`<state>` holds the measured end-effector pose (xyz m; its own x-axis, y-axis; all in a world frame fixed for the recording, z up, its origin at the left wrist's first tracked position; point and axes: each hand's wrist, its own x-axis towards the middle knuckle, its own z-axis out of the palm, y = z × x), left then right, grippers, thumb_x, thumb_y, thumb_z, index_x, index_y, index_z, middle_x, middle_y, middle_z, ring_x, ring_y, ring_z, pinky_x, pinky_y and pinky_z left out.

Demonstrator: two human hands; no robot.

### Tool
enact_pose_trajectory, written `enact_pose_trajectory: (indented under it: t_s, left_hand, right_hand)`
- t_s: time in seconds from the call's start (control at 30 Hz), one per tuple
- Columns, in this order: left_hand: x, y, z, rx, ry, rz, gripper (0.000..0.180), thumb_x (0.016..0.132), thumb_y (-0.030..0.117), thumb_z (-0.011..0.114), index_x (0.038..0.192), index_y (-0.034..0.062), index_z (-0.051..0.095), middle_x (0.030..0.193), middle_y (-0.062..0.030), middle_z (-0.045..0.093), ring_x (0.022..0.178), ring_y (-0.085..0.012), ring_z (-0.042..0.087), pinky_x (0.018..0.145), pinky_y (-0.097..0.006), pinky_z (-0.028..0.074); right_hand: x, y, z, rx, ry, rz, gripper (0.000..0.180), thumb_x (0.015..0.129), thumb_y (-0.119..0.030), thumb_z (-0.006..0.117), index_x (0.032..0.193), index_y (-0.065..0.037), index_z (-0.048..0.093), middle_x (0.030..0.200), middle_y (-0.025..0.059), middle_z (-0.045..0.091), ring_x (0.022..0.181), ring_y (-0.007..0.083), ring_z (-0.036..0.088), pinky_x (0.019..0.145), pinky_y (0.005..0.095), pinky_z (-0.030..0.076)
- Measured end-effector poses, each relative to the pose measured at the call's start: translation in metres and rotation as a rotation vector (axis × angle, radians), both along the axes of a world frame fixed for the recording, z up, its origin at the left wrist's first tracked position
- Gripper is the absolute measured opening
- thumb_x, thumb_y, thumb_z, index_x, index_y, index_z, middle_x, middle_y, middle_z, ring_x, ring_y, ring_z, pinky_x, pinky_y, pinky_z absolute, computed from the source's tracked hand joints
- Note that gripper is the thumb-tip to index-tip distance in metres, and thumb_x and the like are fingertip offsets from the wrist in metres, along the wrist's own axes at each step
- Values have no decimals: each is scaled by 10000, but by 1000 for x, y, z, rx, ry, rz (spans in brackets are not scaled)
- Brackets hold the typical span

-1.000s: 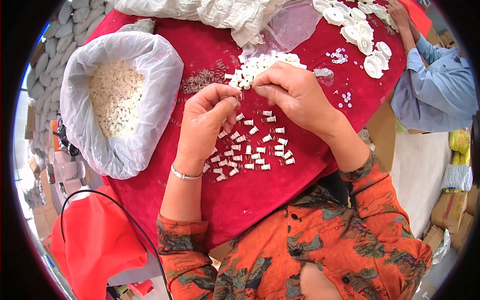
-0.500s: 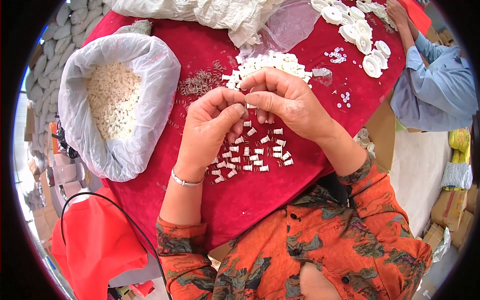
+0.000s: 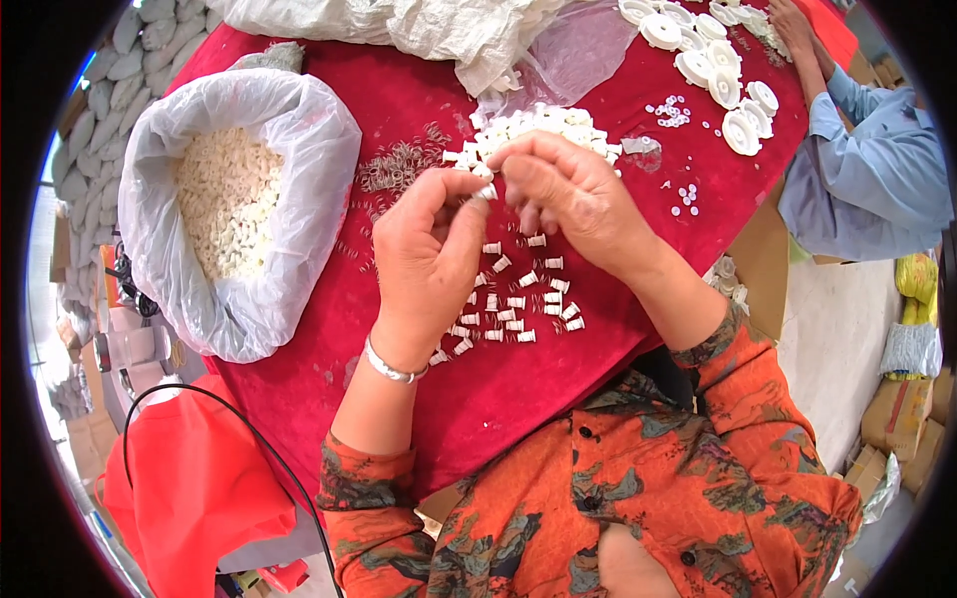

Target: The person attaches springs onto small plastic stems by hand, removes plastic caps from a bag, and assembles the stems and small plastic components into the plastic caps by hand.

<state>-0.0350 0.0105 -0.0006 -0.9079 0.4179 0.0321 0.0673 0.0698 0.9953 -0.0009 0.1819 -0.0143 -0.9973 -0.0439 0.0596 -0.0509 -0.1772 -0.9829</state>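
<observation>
My left hand point(image 3: 429, 254) pinches a small white plastic spool-like part point(image 3: 486, 191) between thumb and forefinger. Just to its right, my right hand point(image 3: 578, 199) has its fingers curled and closed, the fingertips close to that part; whatever they hold is hidden. Under and in front of both hands lie several white spool-like parts with thin springs point(image 3: 515, 302), scattered on the red cloth. Beyond my fingers rises a heap of loose white parts point(image 3: 558, 125). Left of the heap is a tangle of small metal springs point(image 3: 394, 167).
A bag-lined container point(image 3: 334, 130) full of small cream parts stands at left on the red-covered table point(image 3: 469, 419). White discs point(image 3: 725, 88) and small washers point(image 3: 686, 199) lie at right. A co-worker's hand point(image 3: 793, 25) is at far right. A white sack point(image 3: 399, 25) lies at the back.
My hands have drawn slightly apart at the fingertips. The left has shifted a little right and up, and the white part now shows in its pinch.
</observation>
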Motion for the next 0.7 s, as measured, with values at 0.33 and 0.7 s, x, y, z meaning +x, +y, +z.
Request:
enact_pose_trajectory:
  t_s: [0.33,0.7]
  left_hand:
    - [-18,-30,-1,-663,640,-177,103,808,46,609,886,1,660,848,-160,601,767,-354,612,708,-422,511]
    - [64,-133,84,-350,143,-11,148,872,1,607,999,-38,672,858,-48,653,701,-99,579,628,-228,466]
  right_hand:
    - [17,16,7,460,211,-273,95,918,-54,613,992,-6,647,833,8,621,639,59,560,586,203,455]
    - [53,30,-16,774,278,-303,87,855,-31,643,939,-9,648,821,113,609,727,238,615,654,309,481]
